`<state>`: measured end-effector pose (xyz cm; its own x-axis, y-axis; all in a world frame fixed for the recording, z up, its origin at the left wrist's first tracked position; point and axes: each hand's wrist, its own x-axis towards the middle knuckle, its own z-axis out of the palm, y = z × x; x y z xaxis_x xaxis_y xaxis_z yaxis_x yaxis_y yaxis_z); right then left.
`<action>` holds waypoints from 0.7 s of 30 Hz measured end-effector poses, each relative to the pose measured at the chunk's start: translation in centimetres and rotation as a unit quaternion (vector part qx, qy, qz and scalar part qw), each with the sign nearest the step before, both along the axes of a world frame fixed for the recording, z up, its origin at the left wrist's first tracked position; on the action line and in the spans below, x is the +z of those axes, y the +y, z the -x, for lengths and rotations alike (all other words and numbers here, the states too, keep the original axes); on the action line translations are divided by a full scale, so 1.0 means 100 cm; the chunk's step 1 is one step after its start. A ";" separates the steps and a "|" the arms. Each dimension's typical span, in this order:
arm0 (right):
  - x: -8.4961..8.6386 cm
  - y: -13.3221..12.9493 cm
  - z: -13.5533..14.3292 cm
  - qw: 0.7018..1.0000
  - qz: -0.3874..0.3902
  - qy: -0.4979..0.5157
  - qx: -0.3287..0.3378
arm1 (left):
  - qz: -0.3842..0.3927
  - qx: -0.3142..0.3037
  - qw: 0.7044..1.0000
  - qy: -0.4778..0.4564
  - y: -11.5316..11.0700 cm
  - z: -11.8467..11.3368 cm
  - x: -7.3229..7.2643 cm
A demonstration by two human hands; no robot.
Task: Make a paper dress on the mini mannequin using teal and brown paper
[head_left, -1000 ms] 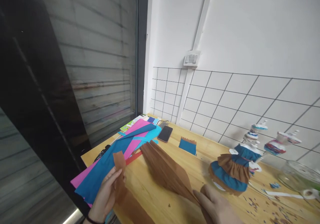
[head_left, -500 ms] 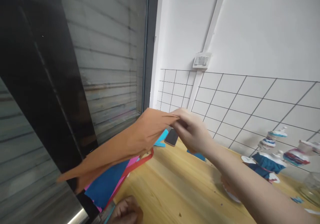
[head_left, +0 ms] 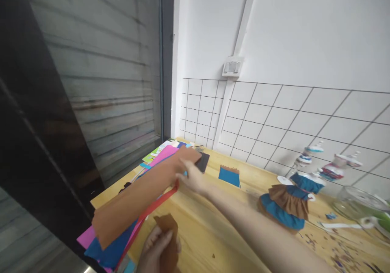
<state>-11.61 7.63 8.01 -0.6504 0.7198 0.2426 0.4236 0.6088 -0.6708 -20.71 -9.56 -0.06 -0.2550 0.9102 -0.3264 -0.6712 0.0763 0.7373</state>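
Observation:
A long brown strip (head_left: pixel 134 196), which looks like crepe paper, lies slantwise over a stack of coloured sheets at the table's left. My right hand (head_left: pixel 193 177) reaches across to its far part, fingers apart and touching its edge. At the bottom, my left hand (head_left: pixel 157 244) is closed around a smaller brown piece of crepe paper (head_left: pixel 169 228), which stands up out of the fist. Under the long strip, blue sheets (head_left: pixel 105 252), pink sheets (head_left: pixel 87 238) and a red strip (head_left: pixel 158 202) stick out.
A dark phone (head_left: pixel 203 162) lies beyond my right hand, and a blue piece with a brown edge (head_left: pixel 229 176) lies to its right. At right stand small dress forms, one in a blue and brown dress (head_left: pixel 289 204), near a glass jar (head_left: pixel 358 204). Scraps (head_left: pixel 338 248) litter the table (head_left: pixel 210 232).
The long brown strip, held up by my right hand before, now lies down on the stack. My left hand now shows a smaller brown piece. The view has shifted right.

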 end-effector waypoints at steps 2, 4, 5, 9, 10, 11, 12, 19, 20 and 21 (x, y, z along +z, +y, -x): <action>-0.022 -0.037 -0.013 0.991 0.120 0.031 0.054 | -0.011 0.054 0.998 0.020 0.013 -0.005 0.018; -0.040 -0.069 -0.029 0.966 0.225 0.063 0.111 | -0.050 0.097 0.993 0.054 0.025 -0.013 0.037; -0.046 -0.080 -0.038 0.951 0.267 0.085 0.131 | -0.061 0.092 0.992 0.057 0.030 -0.018 0.046; -0.057 -0.096 -0.079 0.879 0.417 0.143 0.181 | -0.078 0.024 0.996 0.037 0.042 -0.038 0.075; -0.058 -0.095 -0.091 0.862 0.448 0.145 0.185 | -0.087 0.019 0.996 0.031 0.044 -0.042 0.081; -0.059 -0.095 -0.103 0.848 0.475 0.146 0.183 | -0.098 0.017 0.995 0.027 0.046 -0.045 0.086; -0.060 -0.094 -0.117 0.839 0.495 0.148 0.174 | -0.113 0.017 0.993 0.024 0.049 -0.047 0.090; -0.059 -0.112 -0.234 0.834 0.521 0.165 0.076 | -0.134 0.026 0.991 -0.002 0.077 -0.058 0.091; -0.056 -0.116 -0.253 0.838 0.517 0.164 0.059 | -0.136 0.017 0.991 0.002 0.082 -0.062 0.087; -0.052 -0.120 -0.272 0.841 0.513 0.166 0.041 | -0.138 0.003 0.990 0.007 0.086 -0.066 0.083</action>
<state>15.55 -4.34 2.81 -0.7272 0.6172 -0.3004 0.0940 -0.3440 -0.9342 -14.07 -0.98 8.19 -0.2637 0.9626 -0.0619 -0.6599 -0.1333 0.7394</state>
